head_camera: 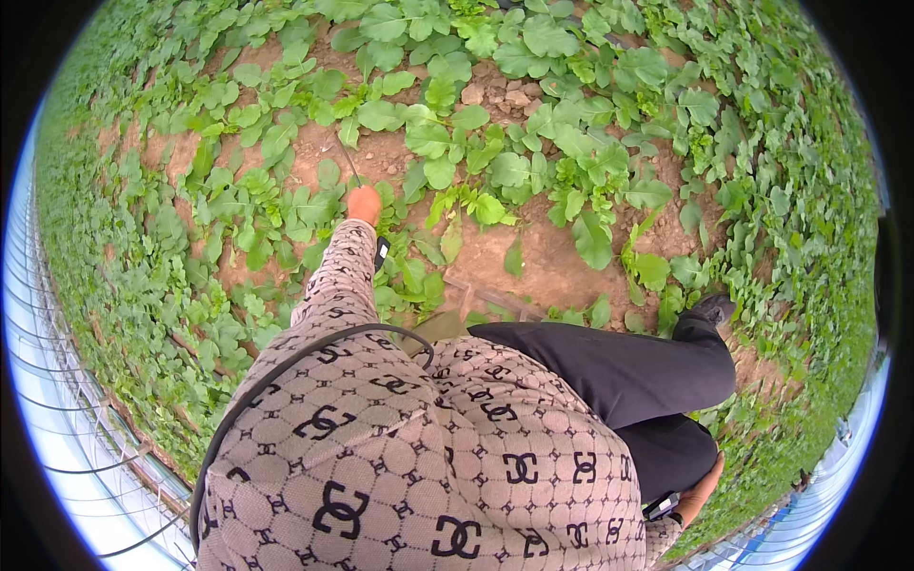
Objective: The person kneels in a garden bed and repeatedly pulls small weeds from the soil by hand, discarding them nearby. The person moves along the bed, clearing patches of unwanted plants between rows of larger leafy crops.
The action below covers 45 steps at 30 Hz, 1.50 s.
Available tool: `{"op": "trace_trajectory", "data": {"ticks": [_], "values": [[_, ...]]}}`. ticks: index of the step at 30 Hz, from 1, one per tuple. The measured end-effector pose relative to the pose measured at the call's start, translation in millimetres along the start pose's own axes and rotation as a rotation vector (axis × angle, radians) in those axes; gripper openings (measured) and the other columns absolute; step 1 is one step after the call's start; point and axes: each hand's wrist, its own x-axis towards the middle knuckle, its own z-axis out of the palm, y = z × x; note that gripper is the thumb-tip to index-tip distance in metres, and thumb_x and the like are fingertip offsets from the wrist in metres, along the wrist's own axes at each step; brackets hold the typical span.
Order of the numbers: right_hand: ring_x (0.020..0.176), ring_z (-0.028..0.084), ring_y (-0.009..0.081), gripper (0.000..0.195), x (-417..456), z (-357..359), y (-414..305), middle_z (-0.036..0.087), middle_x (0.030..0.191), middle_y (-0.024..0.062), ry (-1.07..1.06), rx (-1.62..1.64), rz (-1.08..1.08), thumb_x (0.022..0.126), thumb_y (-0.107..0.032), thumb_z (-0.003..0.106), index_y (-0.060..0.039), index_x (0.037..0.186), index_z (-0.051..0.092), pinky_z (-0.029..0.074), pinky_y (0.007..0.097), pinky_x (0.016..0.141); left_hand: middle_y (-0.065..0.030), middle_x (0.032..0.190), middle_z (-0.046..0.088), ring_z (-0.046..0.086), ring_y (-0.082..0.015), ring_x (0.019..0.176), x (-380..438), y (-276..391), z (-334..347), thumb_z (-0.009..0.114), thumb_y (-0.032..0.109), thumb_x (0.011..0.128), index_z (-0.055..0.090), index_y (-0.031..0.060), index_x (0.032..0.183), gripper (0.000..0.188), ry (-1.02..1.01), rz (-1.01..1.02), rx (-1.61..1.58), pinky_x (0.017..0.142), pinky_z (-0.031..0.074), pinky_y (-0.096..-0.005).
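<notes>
My left hand [364, 204] reaches down among leafy green plants and is closed around a thin, dark, slightly curved metal tool [348, 158]. The tool's far end is near bare reddish soil [385, 153], between broad leaves; its exact shape is too small to tell. Lobed-leaf plants [428, 140] grow just beyond this hand. Down at the lower right, my right hand [701, 491] lies against my bent knee in black trousers [671, 446]. Part of its palm and fingers is hidden, and no object shows in it. Each wrist carries a small black device [381, 253].
Dense plants [771, 207] spread on all sides. Clods [503, 93] lie in a gap ahead. Brown bars [493, 294] rest on the soil by my leg, near my dark shoe [714, 308]. A black cable [285, 357] crosses my patterned top. Ribbed translucent sheeting [64, 428] curves along the left.
</notes>
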Motion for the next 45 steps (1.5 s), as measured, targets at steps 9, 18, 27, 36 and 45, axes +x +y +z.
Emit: {"op": "trace_trajectory", "data": {"ticks": [9,18,27,36,45], "values": [[0.121,0.058,0.0246,0.056,13,29,0,0.060,0.133,0.0112,-0.098,0.024,-0.065,0.102,-0.045,0.045,-0.0027,0.137,0.055,0.046,0.0362,0.103,-0.0164,0.106,0.072,0.071,-0.0278,0.095,-31,13,2,0.064,0.019,0.087,0.068,0.0016,0.105,0.025,-0.127,-0.251,-0.679,0.079,0.058,-0.0394],[0.123,0.056,0.0244,0.054,-8,-2,8,0.058,0.136,0.0127,0.033,0.061,-0.120,0.103,-0.042,0.044,-0.0031,0.139,0.054,0.044,0.0358,0.104,-0.0141,0.074,0.063,0.056,-0.0299,0.056,-61,78,-6,0.045,0.035,0.098,0.063,-0.0027,0.096,0.041,0.027,-0.711,-1.769,0.051,0.044,-0.0442],[0.125,0.055,0.0243,0.056,-14,-6,26,0.056,0.139,0.0129,0.045,0.126,-0.123,0.103,-0.042,0.044,-0.0032,0.142,0.052,0.043,0.0355,0.105,-0.0165,0.086,0.073,0.073,-0.0304,0.085,46,-19,-27,0.082,0.021,0.059,0.076,0.0078,0.075,0.021,0.001,0.012,-0.151,0.072,0.059,-0.0387],[0.127,0.054,0.0252,0.057,-15,5,10,0.055,0.141,0.0129,0.053,0.084,-0.089,0.103,-0.043,0.041,-0.0032,0.142,0.051,0.043,0.0368,0.106,-0.0154,0.094,0.074,0.071,-0.0306,0.097,41,5,-59,0.084,0.018,0.057,0.079,0.0122,0.080,0.025,-0.373,0.075,0.063,0.080,0.058,-0.0395],[0.128,0.054,0.0265,0.056,-8,18,-4,0.055,0.141,0.0138,0.021,0.029,-0.077,0.104,-0.041,0.039,-0.0014,0.142,0.051,0.043,0.0379,0.107,-0.0182,0.112,0.070,0.068,-0.0327,0.105,-73,55,3,0.076,0.021,0.079,0.069,0.0017,0.109,0.036,-0.183,-0.052,-0.077,0.086,0.056,-0.0390]]}}
